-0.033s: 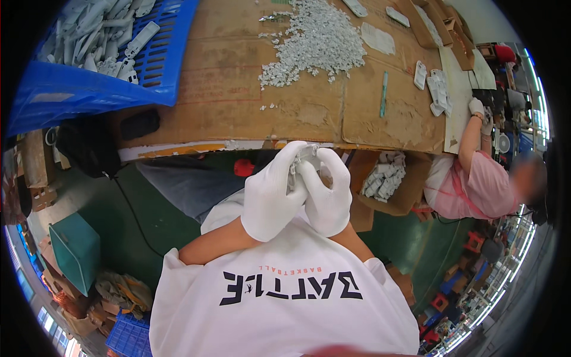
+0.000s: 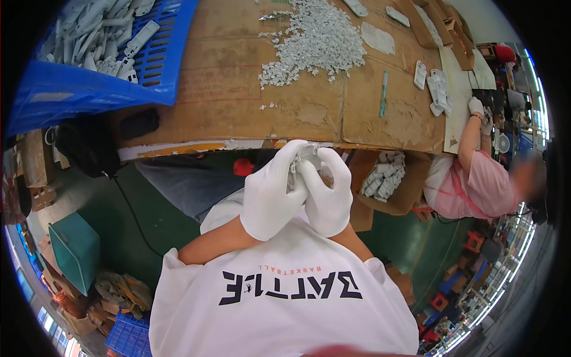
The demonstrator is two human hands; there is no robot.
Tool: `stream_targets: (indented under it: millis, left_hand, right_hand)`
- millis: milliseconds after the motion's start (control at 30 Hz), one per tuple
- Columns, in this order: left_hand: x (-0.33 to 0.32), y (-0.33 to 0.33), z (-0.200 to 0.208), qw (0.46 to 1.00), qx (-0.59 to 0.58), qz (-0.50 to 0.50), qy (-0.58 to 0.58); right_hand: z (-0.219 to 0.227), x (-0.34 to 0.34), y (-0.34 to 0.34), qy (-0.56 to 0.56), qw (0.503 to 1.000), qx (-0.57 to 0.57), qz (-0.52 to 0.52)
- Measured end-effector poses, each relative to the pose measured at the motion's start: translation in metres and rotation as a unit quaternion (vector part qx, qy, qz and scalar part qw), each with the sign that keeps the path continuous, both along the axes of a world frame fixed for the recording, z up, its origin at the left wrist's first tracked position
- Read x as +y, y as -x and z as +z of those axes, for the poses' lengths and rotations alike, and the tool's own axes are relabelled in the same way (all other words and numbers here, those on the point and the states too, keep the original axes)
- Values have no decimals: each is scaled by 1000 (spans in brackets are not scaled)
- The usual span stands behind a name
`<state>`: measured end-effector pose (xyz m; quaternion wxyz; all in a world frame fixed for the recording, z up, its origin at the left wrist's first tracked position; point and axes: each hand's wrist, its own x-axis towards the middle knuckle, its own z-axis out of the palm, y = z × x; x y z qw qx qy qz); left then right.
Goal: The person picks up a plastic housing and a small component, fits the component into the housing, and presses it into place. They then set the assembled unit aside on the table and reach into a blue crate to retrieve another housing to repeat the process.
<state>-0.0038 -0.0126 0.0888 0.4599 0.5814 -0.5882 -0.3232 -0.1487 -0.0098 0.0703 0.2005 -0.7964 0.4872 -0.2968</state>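
Both my hands wear white gloves and meet close to my chest, just below the table's front edge. My left hand [image 2: 272, 199] and my right hand [image 2: 331, 199] together grip a small grey-white plastic part [image 2: 306, 156], which the fingers mostly hide. Beyond them lies the cardboard-covered table [image 2: 226, 101]. A pile of small white pieces [image 2: 315, 41] sits on it at the far middle. At the far left, a blue crate [image 2: 119, 83] holds several longer grey-white plastic parts.
A person in a pink shirt [image 2: 476, 181] works at the table's right end. Below the table's edge, a cardboard box [image 2: 410, 193] holds white parts. A teal stick [image 2: 383, 92] and a black object [image 2: 138, 124] lie on the table. A green box [image 2: 74, 250] stands on the floor at left.
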Motion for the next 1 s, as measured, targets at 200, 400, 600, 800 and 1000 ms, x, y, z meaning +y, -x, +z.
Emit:
stream_targets:
  millis: [200, 400, 600, 800, 1000]
  left_hand:
    - [-1, -2, 3, 999, 31, -1, -19]
    - [-3, -5, 2, 1000, 24, -4, -9]
    - [-26, 7, -2, 998, 20, 27, -49]
    - [-135, 7, -6, 993, -111, -24, 33]
    - [-252, -142, -38, 707, -586, 393, -44]
  right_hand:
    - [0, -3, -3, 121, 992, -20, -27]
    - [3, -7, -4, 133, 991, -9, -20]
    - [21, -25, -10, -26, 994, -74, -75]
    - [-12, -142, 101, 64, 971, -24, -231]
    - [-40, -258, 342, 72, 851, 263, -449]
